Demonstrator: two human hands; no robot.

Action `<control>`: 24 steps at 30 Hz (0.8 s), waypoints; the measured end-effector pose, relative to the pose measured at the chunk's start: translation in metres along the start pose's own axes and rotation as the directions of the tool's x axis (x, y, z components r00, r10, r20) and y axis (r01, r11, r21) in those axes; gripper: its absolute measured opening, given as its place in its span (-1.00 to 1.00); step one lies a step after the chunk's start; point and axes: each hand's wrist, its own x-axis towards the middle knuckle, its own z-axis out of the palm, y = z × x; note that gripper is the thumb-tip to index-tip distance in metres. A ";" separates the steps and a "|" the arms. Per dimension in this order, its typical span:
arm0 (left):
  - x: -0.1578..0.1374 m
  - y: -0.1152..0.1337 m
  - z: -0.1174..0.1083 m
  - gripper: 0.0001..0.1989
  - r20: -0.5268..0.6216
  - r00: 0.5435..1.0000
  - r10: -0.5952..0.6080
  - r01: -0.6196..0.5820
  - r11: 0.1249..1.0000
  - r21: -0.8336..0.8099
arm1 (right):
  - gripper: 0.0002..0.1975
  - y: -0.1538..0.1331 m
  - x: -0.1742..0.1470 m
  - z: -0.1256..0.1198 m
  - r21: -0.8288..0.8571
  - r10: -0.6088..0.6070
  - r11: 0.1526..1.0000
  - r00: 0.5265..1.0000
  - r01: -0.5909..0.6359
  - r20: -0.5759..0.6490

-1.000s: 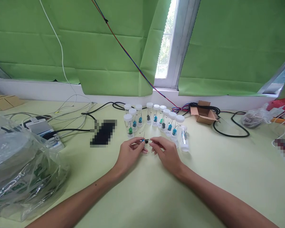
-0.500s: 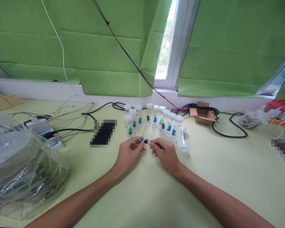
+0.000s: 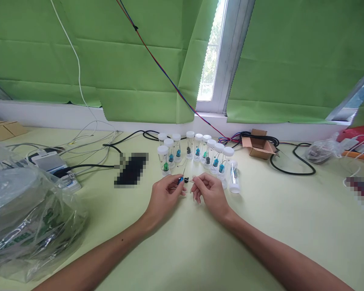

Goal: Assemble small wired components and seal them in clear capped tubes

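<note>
My left hand (image 3: 164, 196) pinches a small blue part (image 3: 181, 179) with thin wire leads; one lead rises from it and another points right. My right hand (image 3: 211, 196) is closed at thumb and forefinger on the tip of the right-hand thin wire lead (image 3: 190, 181), its other fingers curled loosely. A small black piece (image 3: 186, 180) shows just behind the lead, between the hands. Past the hands, clear tubes with white caps (image 3: 163, 150) stand in an arc, holding blue, green or dark parts with wires. One tube (image 3: 234, 178) at the right is turned cap-down.
A plastic-wrapped device (image 3: 24, 210) fills the left side. Black cable (image 3: 91, 165) and white wires lie by a power strip (image 3: 57, 169). An open small carton (image 3: 259, 147) stands at the back right, near coiled black cables. A blurred dark object (image 3: 132, 169) lies left of the tubes.
My right thumb and fingers have shifted slightly, with the fingers a little more spread. The left hand still holds the blue part in the same place. The view has moved very slightly.
</note>
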 end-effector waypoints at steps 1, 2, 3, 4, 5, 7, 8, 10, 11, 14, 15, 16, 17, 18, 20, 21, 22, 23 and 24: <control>0.000 0.000 0.000 -0.72 0.000 1.000 0.009 -0.009 1.000 0.001 | -0.65 0.000 0.001 0.000 0.028 0.026 0.999 1.000 -0.026 -0.004; 0.000 -0.001 0.000 -0.72 0.002 1.000 0.016 -0.016 1.000 0.000 | -0.65 0.000 0.001 0.001 0.055 0.053 0.997 0.999 -0.053 -0.009; 0.000 -0.001 0.000 -0.72 0.004 1.000 0.021 -0.021 1.000 0.000 | -0.65 -0.001 0.002 0.001 0.081 0.081 0.994 0.997 -0.080 -0.012; 0.000 -0.002 0.000 -0.72 0.006 1.000 0.025 -0.025 1.000 0.001 | -0.65 -0.001 0.002 0.001 0.107 0.108 0.989 0.994 -0.106 -0.016; 0.000 -0.002 0.000 -0.71 0.008 1.000 0.027 -0.027 1.000 0.003 | -0.65 -0.001 0.002 0.002 0.135 0.133 0.982 0.991 -0.129 -0.018; 0.000 -0.003 -0.001 -0.71 0.011 1.000 0.027 -0.027 1.000 0.008 | -0.66 0.000 0.002 0.002 0.189 0.173 0.968 0.985 -0.166 -0.017; 0.000 -0.003 -0.001 -0.72 0.012 1.000 0.027 -0.027 1.000 0.011 | -0.66 0.000 0.002 0.002 0.210 0.184 0.961 0.983 -0.177 -0.015; 0.000 -0.003 -0.001 -0.72 0.012 0.999 0.031 -0.031 0.999 0.018 | -0.65 0.000 0.002 0.002 0.234 0.193 0.954 0.981 -0.186 -0.008; 0.000 -0.003 -0.001 -0.72 0.010 0.999 0.033 -0.033 0.999 0.019 | -0.66 0.000 0.002 0.002 0.235 0.191 0.954 0.982 -0.184 -0.006; 0.001 -0.003 -0.001 -0.72 0.004 0.999 0.039 -0.039 0.999 0.011 | -0.66 0.000 0.002 0.002 0.208 0.164 0.965 0.986 -0.160 -0.005; 0.001 -0.003 0.000 -0.72 0.002 0.999 0.042 -0.042 0.999 0.008 | -0.67 -0.001 0.002 0.002 0.191 0.150 0.971 0.989 -0.146 -0.006; 0.001 -0.004 0.000 -0.73 0.002 0.999 0.043 -0.043 0.999 0.007 | -0.67 -0.001 0.002 0.001 0.170 0.132 0.977 0.991 -0.129 -0.006; 0.002 -0.004 0.000 -0.73 0.001 0.999 0.044 -0.044 0.999 0.003 | -0.68 -0.001 0.001 0.001 0.148 0.111 0.983 0.994 -0.109 -0.004; 0.002 -0.005 0.000 -0.74 0.001 0.999 0.044 -0.044 0.999 -0.002 | -0.69 -0.001 0.001 0.001 0.124 0.087 0.989 0.996 -0.086 -0.001; 0.002 -0.005 0.000 -0.74 -0.004 0.999 0.035 -0.036 0.999 -0.017 | -0.73 -0.001 0.001 0.000 0.074 0.033 0.997 0.999 -0.034 0.011; 0.002 -0.005 0.000 -0.74 -0.005 1.000 0.029 -0.030 0.999 -0.023 | -0.76 -0.001 0.000 0.000 0.047 0.004 0.999 1.000 -0.005 0.016; 0.002 -0.005 0.000 -0.74 -0.006 1.000 0.023 -0.023 0.999 -0.028 | -0.79 -0.001 0.000 0.000 0.013 -0.028 1.000 0.999 0.027 0.022; 0.003 -0.005 0.000 -0.73 -0.007 1.000 0.018 -0.018 0.999 -0.032 | -0.81 0.000 -0.001 -0.001 -0.031 -0.063 0.998 0.998 0.063 0.028; 0.003 -0.005 -0.001 -0.73 -0.006 1.000 0.013 -0.013 0.999 -0.036 | -0.84 0.000 -0.001 -0.002 -0.085 -0.101 0.991 0.994 0.103 0.037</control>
